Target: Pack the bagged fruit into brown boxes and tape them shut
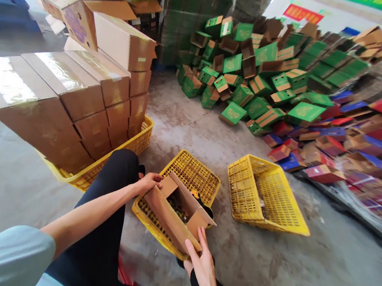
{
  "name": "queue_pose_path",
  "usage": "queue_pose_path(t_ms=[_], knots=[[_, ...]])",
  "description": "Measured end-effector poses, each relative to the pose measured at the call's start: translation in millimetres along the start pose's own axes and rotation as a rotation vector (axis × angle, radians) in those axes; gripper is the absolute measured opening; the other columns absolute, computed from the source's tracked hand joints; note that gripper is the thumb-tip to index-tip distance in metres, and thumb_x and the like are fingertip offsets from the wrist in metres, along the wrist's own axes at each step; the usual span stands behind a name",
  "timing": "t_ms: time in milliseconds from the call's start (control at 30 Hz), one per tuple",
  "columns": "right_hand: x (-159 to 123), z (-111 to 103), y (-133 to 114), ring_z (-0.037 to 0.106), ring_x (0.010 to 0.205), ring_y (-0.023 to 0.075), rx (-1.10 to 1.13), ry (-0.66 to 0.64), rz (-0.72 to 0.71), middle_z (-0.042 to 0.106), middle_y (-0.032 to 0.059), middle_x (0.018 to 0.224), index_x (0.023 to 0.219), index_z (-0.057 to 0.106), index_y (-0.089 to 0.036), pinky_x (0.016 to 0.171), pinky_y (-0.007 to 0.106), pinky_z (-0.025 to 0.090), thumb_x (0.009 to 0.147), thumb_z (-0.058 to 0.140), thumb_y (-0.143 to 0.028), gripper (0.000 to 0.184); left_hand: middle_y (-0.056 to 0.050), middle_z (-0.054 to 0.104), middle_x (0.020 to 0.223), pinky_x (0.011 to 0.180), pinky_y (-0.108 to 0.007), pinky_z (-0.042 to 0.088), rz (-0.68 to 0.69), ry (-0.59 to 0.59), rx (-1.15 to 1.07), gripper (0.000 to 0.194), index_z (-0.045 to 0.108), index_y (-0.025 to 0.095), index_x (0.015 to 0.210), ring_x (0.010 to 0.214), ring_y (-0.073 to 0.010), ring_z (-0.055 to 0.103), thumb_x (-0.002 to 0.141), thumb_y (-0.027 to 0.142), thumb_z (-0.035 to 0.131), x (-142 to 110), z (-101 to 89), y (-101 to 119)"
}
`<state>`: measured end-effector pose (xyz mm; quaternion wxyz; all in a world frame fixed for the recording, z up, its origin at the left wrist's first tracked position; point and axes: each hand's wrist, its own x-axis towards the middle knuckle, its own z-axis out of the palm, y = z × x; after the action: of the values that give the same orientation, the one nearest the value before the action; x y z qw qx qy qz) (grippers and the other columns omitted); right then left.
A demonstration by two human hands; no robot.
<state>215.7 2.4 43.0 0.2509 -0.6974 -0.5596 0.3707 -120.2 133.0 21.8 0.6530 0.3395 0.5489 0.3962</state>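
A brown corrugated cardboard carton (167, 218), long and shallow-sided, sits open on top of an upturned yellow plastic crate (202, 169). Its inner faces are smooth and matte; the short end flaps are folded inward, and the crate's grid base shows through the gap between its long walls. To the left, a bigger yellow basket (124, 149) with latticed sides carries stacked cartons (88, 132) sealed with glossy clear tape. A slatted yellow crate (279, 194) lies tipped on the stained concrete floor (245, 267) at right. Beyond are a loose heap of green printed boxes (232, 113) and a pile of red and blue boxes (327, 174).

A small orange-and-black object (207, 210) is mostly hidden behind the carton's far wall, too covered to identify. The basket's near side is partly blocked by the dark-trousered knee, and the outer boxes smear at the frame edges.

The left arm reaches diagonally forward, the left hand (149, 182) bent at the carton's far-left end with fingertips over the edge; its thumb is unclear, so how firmly it grips cannot be told. The right hand (202, 260) comes up from below, thumb and forefinger spread against the near-right corner, other fingers tucked lower; whether they clasp it cannot be told.
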Motion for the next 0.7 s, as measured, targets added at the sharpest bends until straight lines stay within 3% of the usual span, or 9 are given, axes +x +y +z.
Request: queue_pose_path(t_ms=[167, 333, 533, 700], knots=[[6.2, 5.2, 6.2, 0.040, 0.151, 0.0340, 0.041, 0.041, 0.019, 0.045, 0.0140, 0.162, 0.144, 0.061, -0.018, 0.125, 0.048, 0.031, 0.073, 0.069, -0.069, 0.088, -0.006, 0.075, 0.088, 0.071, -0.026, 0.048, -0.018, 0.052, 0.034, 0.043, 0.077, 0.012, 0.102, 0.083, -0.0195, 0.067, 0.072, 0.041, 0.085, -4.0, -1.3, 5.0], [10.1, 11.1, 15.6, 0.051, 0.143, 0.0357, 0.018, 0.131, 0.002, 0.054, 0.0142, 0.155, 0.144, 0.059, -0.021, 0.120, 0.049, 0.039, 0.071, 0.071, -0.070, 0.089, -0.009, 0.076, 0.100, 0.074, -0.026, 0.048, -0.009, 0.033, 0.057, 0.060, 0.076, 0.011, 0.112, 0.097, -0.0242, 0.068, 0.076, 0.060, 0.080, -10.5, -2.7, 9.4], [7.1, 20.7, 20.9, 0.057, 0.135, 0.0357, -0.041, 0.233, -0.086, 0.057, 0.0154, 0.151, 0.142, 0.057, -0.022, 0.110, 0.049, 0.049, 0.075, 0.069, -0.068, 0.083, -0.014, 0.069, 0.127, 0.091, -0.034, 0.052, 0.034, -0.118, 0.021, 0.092, 0.065, 0.014, 0.137, 0.114, -0.0293, 0.066, 0.056, 0.043, 0.096, -9.0, -6.7, 1.4], [4.3, 32.2, 27.8, 0.056, 0.136, 0.0384, -0.099, 0.355, -0.092, 0.044, 0.0202, 0.159, 0.151, 0.048, -0.019, 0.105, 0.048, 0.052, 0.075, 0.071, -0.067, 0.093, -0.012, 0.071, 0.122, 0.096, -0.036, 0.051, 0.073, -0.153, 0.032, 0.091, 0.065, 0.013, 0.137, 0.113, -0.0281, 0.065, 0.052, 0.029, 0.094, -5.7, -9.3, -9.4]])
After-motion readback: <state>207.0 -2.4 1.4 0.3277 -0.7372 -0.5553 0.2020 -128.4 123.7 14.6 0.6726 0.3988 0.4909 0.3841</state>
